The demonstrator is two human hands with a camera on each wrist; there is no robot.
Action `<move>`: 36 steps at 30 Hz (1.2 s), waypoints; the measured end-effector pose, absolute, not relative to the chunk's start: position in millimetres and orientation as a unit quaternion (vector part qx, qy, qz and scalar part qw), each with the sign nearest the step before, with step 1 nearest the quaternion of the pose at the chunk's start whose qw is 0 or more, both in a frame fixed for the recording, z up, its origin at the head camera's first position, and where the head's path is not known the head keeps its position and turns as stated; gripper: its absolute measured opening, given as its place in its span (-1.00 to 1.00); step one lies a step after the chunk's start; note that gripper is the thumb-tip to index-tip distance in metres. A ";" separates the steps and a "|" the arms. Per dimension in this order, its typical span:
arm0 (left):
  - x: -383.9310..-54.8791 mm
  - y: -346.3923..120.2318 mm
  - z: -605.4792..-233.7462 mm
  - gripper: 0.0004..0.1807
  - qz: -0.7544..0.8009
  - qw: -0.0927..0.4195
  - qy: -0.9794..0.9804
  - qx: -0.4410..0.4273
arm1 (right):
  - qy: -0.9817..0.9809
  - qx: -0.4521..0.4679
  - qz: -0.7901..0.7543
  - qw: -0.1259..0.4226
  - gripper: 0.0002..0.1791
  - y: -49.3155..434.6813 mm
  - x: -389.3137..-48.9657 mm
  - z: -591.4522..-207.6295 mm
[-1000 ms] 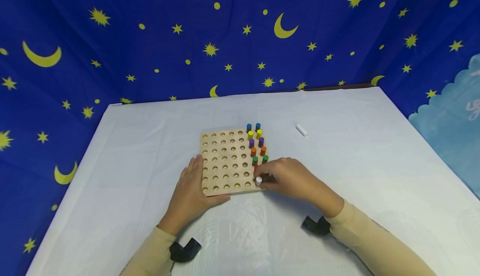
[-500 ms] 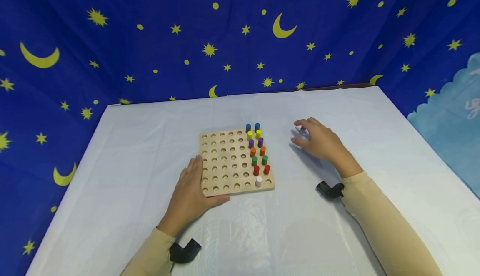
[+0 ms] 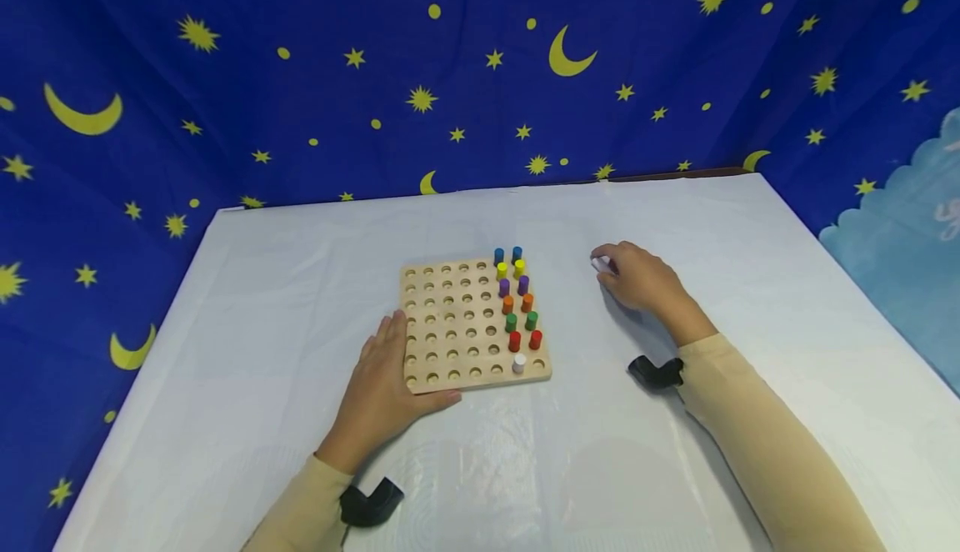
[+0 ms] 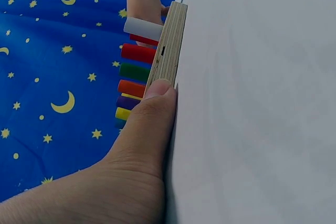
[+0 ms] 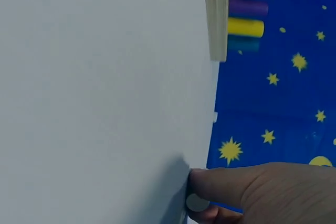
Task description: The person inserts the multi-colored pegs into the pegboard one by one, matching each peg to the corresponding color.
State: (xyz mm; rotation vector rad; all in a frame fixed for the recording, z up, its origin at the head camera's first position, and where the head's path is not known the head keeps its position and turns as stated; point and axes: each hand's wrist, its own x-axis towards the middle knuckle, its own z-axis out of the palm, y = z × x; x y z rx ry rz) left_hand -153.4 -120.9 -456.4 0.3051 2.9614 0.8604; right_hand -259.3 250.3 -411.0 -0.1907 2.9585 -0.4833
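A square wooden pegboard (image 3: 440, 328) lies on the table, and my left hand (image 3: 378, 381) rests against its left side and near corner. The left thumb (image 4: 147, 114) lies straight along the board's front edge. Beyond the board's right side, my right hand (image 3: 641, 277) pinches a loose white peg (image 3: 602, 265) low at the tabletop. In the right wrist view that peg's round end (image 5: 197, 203) shows between thumb and finger. Paired blue, yellow, purple, orange, green and red pegs (image 3: 514, 341) stand in the two right columns. One white peg (image 3: 519, 363) stands in the front row, left of an empty corner hole (image 3: 538, 364).
A white sheet covers the table (image 3: 315, 277). Behind it hangs a blue curtain (image 3: 480, 77) with yellow stars and moons. A black bent piece sits at each wrist, one by the left sleeve (image 3: 300, 502) and one by the right sleeve (image 3: 765, 427).
My right hand let go of the white peg standing in the front row and moved right and away to the loose white peg, where its fingers closed. The left hand stayed on the board.
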 end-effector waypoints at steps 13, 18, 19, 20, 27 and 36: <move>-152.9 -121.2 -456.0 0.59 0.275 0.022 0.956 0.097 | 0.964 -0.128 -0.215 0.091 -0.68 245.9 -225.2 -410.7; -152.9 -122.0 -456.5 0.59 0.275 0.021 0.956 0.096 | 0.954 -0.165 -0.237 0.085 -0.69 236.5 -215.6 -403.4; -152.9 -122.1 -456.6 0.59 0.276 0.021 0.956 0.096 | 0.953 -0.169 -0.238 0.082 -0.70 234.7 -214.4 -402.3; -152.8 -122.1 -456.6 0.59 0.276 0.021 0.956 0.095 | 0.953 -0.171 -0.238 0.079 -0.71 232.9 -213.2 -401.7; -153.2 -121.6 -457.8 0.58 0.279 0.017 0.955 0.097 | 0.939 -0.183 -0.278 0.083 -0.78 217.1 -201.6 -393.1; -153.5 -120.6 -456.5 0.58 0.280 0.020 0.955 0.099 | 0.921 -0.222 -0.298 0.112 -0.78 193.6 -181.4 -382.6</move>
